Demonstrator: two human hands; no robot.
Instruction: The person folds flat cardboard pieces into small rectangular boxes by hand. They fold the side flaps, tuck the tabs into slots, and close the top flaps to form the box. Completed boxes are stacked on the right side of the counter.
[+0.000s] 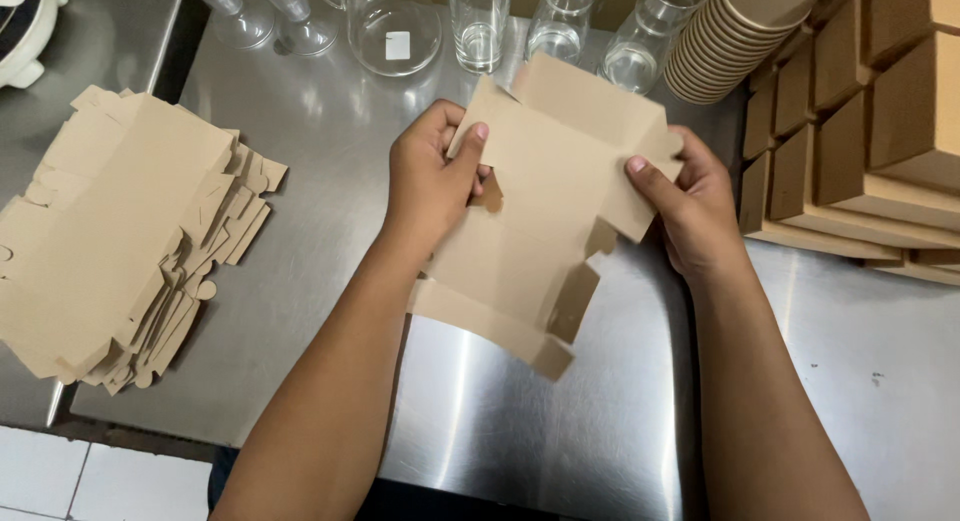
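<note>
I hold a flat brown cardboard box blank [540,211] above the steel counter, its flaps partly bent up. My left hand [430,181] grips its left edge, thumb on top near the upper corner. My right hand [690,206] grips the right edge, thumb pressed on a side flap. The blank's lower flaps hang toward me over the counter.
A stack of flat box blanks [120,231] lies at the left on the steel counter [520,431]. Folded brown boxes [870,131] are piled at the right. Clear glasses [480,26] and a stack of paper cups [730,36] stand along the back. A white appliance [25,31] sits far left.
</note>
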